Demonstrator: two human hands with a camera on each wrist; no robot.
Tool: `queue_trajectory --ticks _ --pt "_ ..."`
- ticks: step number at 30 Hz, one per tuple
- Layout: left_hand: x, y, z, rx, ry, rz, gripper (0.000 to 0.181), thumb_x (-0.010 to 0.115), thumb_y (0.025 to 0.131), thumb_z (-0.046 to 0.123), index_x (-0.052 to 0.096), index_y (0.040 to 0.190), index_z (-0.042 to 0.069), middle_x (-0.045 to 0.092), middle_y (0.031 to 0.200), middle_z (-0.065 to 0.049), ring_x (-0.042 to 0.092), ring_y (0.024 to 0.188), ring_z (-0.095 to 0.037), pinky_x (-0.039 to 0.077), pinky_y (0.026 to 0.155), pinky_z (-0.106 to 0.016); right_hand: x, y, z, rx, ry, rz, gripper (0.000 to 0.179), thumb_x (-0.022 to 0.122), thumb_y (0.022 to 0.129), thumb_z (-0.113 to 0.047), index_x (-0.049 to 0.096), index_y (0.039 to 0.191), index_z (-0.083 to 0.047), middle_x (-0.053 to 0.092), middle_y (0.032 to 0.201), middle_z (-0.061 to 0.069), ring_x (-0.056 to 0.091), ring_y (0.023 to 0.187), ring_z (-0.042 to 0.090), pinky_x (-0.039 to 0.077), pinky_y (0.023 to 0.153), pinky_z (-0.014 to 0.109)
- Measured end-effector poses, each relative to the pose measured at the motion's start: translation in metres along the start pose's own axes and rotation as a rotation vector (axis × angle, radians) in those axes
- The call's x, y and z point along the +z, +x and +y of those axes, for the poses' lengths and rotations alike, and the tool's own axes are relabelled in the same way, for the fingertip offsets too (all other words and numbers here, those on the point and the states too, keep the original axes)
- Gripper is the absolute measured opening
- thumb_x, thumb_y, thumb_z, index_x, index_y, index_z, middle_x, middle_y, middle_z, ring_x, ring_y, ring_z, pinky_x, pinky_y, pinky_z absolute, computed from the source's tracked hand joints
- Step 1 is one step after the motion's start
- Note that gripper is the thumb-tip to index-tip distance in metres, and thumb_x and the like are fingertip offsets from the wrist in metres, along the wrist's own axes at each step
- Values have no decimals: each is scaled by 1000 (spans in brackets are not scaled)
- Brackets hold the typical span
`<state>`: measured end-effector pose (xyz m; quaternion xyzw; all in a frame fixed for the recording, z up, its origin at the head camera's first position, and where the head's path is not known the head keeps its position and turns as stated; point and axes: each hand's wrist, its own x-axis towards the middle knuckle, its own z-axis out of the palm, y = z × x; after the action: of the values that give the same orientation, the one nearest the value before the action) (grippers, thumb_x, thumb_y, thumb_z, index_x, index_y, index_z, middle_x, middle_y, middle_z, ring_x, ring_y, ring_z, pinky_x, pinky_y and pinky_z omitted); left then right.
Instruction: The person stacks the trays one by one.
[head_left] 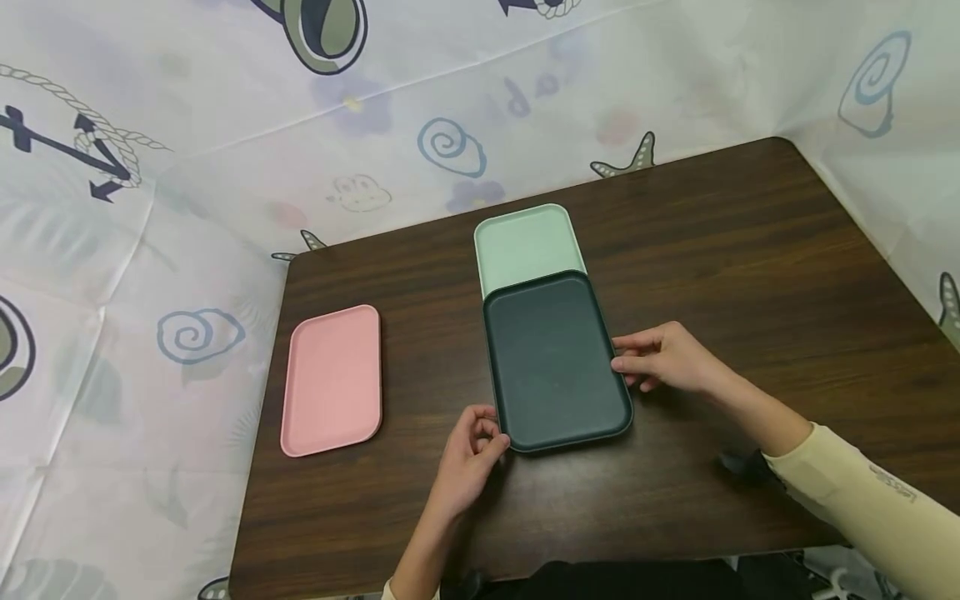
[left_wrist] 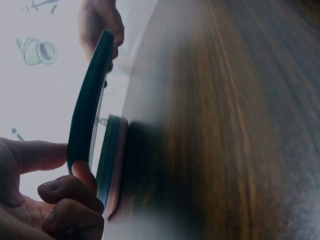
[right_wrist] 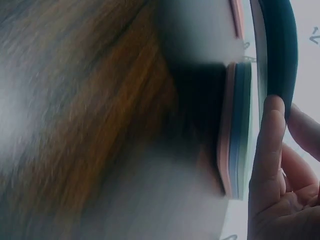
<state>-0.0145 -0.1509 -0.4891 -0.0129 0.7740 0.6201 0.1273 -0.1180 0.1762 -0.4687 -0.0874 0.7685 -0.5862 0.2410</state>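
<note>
Wood-grain table (head_left: 720, 242) | left hand (head_left: 467, 458) and right hand (head_left: 663, 358) pinch dark green tray (head_left: 558, 358), raised | wrist views: pink-blue-green stack (right_wrist: 235, 135) beneath; head view: only stack's pale green top (head_left: 528, 243)

Dark wood-grain desk (head_left: 720, 233) with rounded corners, creased white printed fabric (head_left: 735, 75) behind it and beside it, its prints a navy anchor (head_left: 67, 149) at ten o'clock, blue spiral shells (head_left: 452, 147) at twelve, nine and two, a starfish (head_left: 950, 303) at three

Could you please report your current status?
Left hand, right hand: both gripping dark green tray. Held above tray stack. No obstruction visible.
</note>
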Motion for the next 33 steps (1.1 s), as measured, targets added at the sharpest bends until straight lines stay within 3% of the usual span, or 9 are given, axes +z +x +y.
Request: queue_trajectory --ticks 5,9,16,25,28,33 --pt "-2 -1 12 -1 3 6 33 58 93 -3 47 124 -5 53 88 -10 36 50 -9 32 48 -20 5 7 1 6 3 6 50 72 90 -16 56 131 10 72 92 14 69 73 20 57 60 36" --pt "0 -3 27 26 62 25 33 57 92 -5 47 123 -9 53 87 -12 37 51 -8 34 49 -20 6 12 3 13 -8 14 50 71 91 -14 55 131 11 71 91 13 69 74 21 57 61 38" --pt "2 13 6 70 225 124 33 60 94 4 53 127 4 57 89 -7 38 49 -7 35 47 -22 5 16 2 12 -26 1 52 68 92 -11 50 134 13 69 97 15 69 79 26 57 63 40" --pt "2 27 5 116 431 215 31 66 94 21 57 122 10 58 85 4 45 52 -10 39 50 -27 2 23 -2 22 -70 -28 68 75 87 -15 42 142 10 60 104 16 65 77 25 57 63 37" --pt "3 31 5 118 453 233 32 67 93 20 58 122 11 58 85 5 45 52 -10 38 49 -27 2 25 -3 14 -71 -30 71 75 87 -13 40 144 9 58 106 17 63 73 24 56 63 37" --pt "4 39 4 144 414 267 31 67 93 18 59 122 10 58 85 3 45 53 -11 38 49 -27 0 29 -3 -7 -68 -2 69 74 88 -11 39 144 9 57 110 20 64 72 25 56 62 37"
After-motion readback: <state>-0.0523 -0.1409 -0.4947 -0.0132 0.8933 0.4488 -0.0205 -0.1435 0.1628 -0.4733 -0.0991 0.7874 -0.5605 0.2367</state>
